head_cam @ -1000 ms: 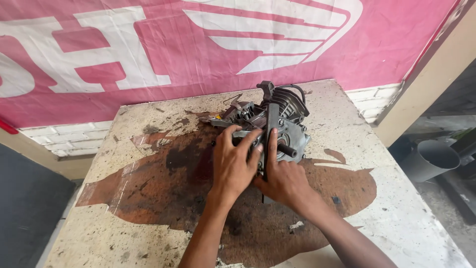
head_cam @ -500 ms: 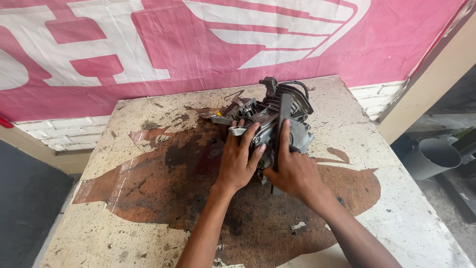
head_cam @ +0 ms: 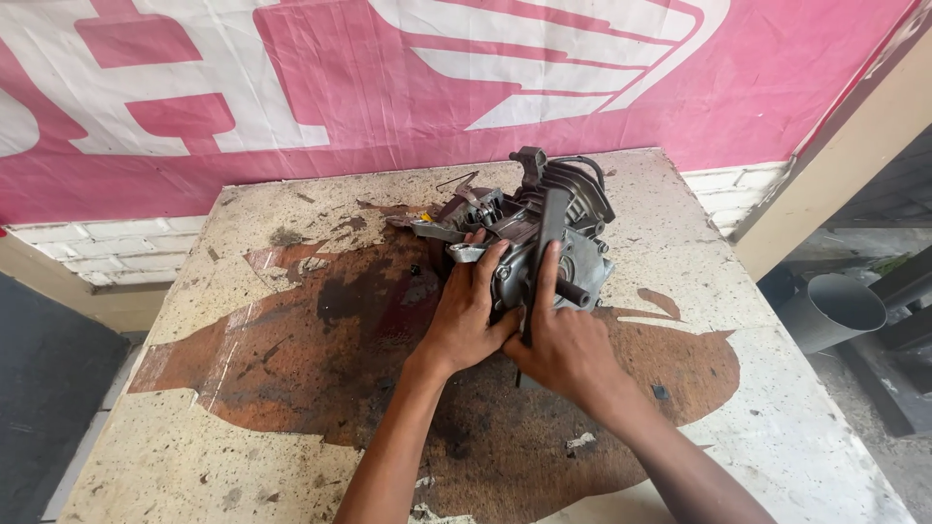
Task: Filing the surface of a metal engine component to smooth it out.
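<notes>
A small grey metal engine [head_cam: 573, 209] with cooling fins and a stub shaft sits at the far middle of a stained worktable [head_cam: 243, 456]. My left hand [head_cam: 468, 315] lies flat against the engine's near left side, fingers spread over its casing. My right hand [head_cam: 563, 340] grips a dark, narrow tool or bar [head_cam: 546, 254] that stands up along the engine's front face, with the forefinger stretched up the bar. Both hands touch each other at the thumbs.
A pink and white banner [head_cam: 388, 87] hangs on the wall behind the table. White brickwork [head_cam: 107, 247] shows below it. A grey pipe [head_cam: 825, 311] lies on the floor to the right. Small debris bits [head_cam: 581, 442] dot the rusty brown stain.
The engine and both hands sit slightly lower and left in the view than before. My right forefinger has stretched up along the bar.
</notes>
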